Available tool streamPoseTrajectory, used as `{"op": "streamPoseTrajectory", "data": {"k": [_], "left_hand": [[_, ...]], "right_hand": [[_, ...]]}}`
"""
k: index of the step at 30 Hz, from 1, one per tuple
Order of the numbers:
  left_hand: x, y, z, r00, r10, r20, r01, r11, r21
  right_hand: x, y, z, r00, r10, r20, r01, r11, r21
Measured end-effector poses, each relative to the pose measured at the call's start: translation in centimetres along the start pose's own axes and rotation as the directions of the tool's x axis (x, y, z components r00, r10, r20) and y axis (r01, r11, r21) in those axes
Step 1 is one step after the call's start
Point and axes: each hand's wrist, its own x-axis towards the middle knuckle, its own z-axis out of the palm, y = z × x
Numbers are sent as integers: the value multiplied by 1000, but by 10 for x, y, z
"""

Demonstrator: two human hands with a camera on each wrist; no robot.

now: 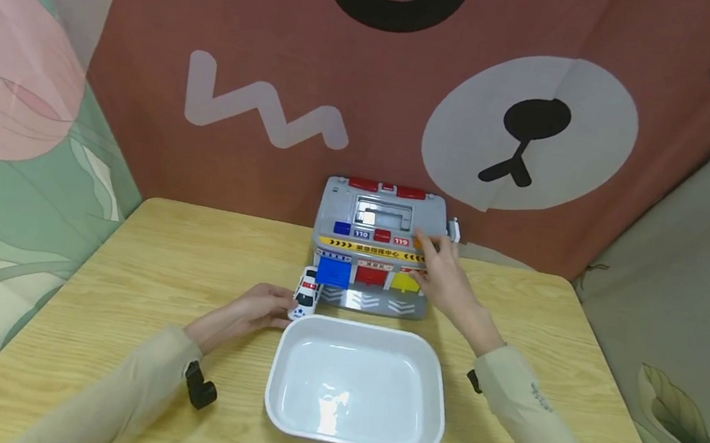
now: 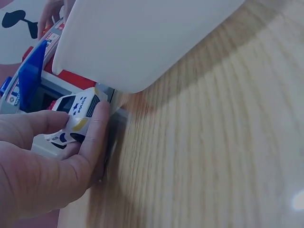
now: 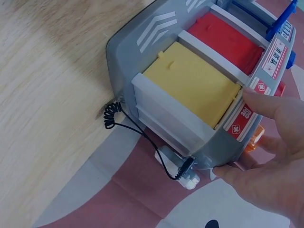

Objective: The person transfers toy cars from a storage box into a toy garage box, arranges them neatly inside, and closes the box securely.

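My left hand point(image 1: 259, 308) pinches a white toy police car point(image 1: 306, 293) between thumb and fingers. In the left wrist view, the police car point(image 2: 78, 114) is at the blue-doored bay of a grey toy garage point(image 1: 366, 299). The blue door point(image 2: 33, 76) is swung up and sticks out from the front. My right hand point(image 1: 447, 276) grips the garage's front upper right corner, thumb on the front face and fingers over the top by an orange button point(image 3: 255, 138). The red door point(image 3: 225, 42) and yellow door point(image 3: 192, 83) are down.
A white basin point(image 1: 356, 386) stands on the wooden table point(image 1: 228, 236) just in front of the garage. A white handset point(image 3: 178, 166) with a coiled black cord point(image 3: 113, 115) hangs on the garage's right side. A printed curtain point(image 1: 255, 173) hangs behind the table.
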Motion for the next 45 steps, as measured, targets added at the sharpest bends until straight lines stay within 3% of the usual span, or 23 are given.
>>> {"op": "streamPoseTrajectory", "data": {"k": [9, 18, 31, 37, 45], "left_hand": [[3, 6, 12, 1000, 18, 3, -18, 997, 80], [10, 6, 23, 998, 21, -51, -15, 994, 104], [16, 2, 32, 995, 49, -85, -46, 999, 28], [22, -1, 35, 991, 107, -77, -109, 994, -24], [26, -2, 38, 986, 134, -98, -130, 990, 47]], "right_hand": [[0, -5, -3, 1000, 3, 25, -3, 1000, -13], [-1, -6, 0, 1000, -1, 15, 1, 1000, -11], [-2, -3, 0, 1000, -12, -6, 12, 1000, -25], [-2, -4, -1, 1000, -20, -4, 20, 999, -30], [-3, -4, -2, 1000, -9, 14, 10, 999, -45]]}}
